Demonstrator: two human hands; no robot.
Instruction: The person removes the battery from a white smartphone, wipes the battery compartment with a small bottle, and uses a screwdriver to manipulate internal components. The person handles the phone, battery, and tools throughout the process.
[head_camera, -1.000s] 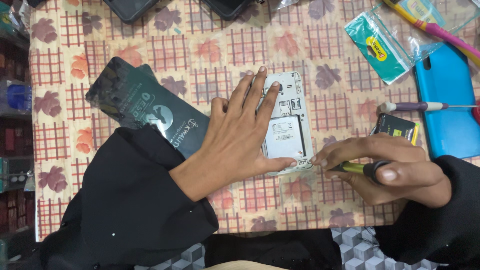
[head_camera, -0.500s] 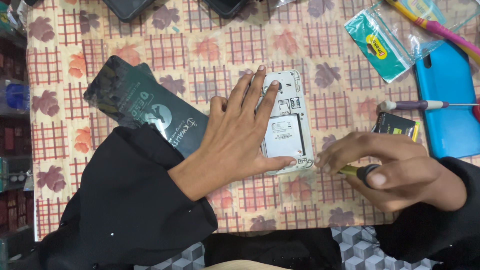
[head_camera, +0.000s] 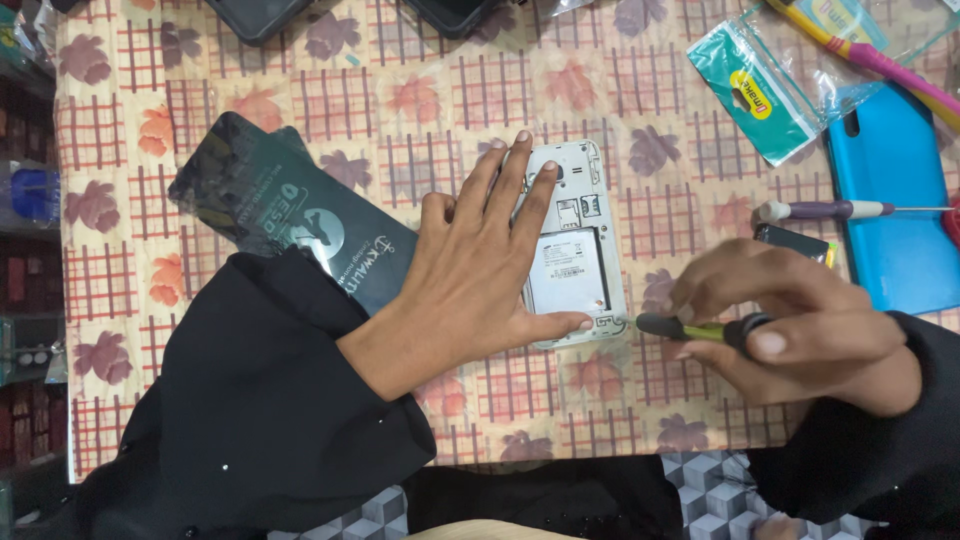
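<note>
Since a moment ago your right hand has shifted a little and turned the screwdriver so its dark tip now points left at the lower right corner of the open phone; your left hand has stayed put. The counter, covered in a checked cloth with leaf prints, carries everything. Largest on it is the dark glossy pouch at the left, its lower end tucked under your black sleeve. At the far right lies a blue phone cover, with a purple-handled screwdriver lying across its left edge. Above that sits a teal plastic packet, and a pink and yellow tool runs along the top right corner. The white phone lies in the middle of the counter with its back off and its silver battery showing. Your left hand is spread wide and flat, fingers over the phone's left side and thumb pressing along its bottom edge. Your right hand is closed around the yellow-green screwdriver, fingers pinching the shaft just right of the phone. A small dark part peeks out just above your right hand.
</note>
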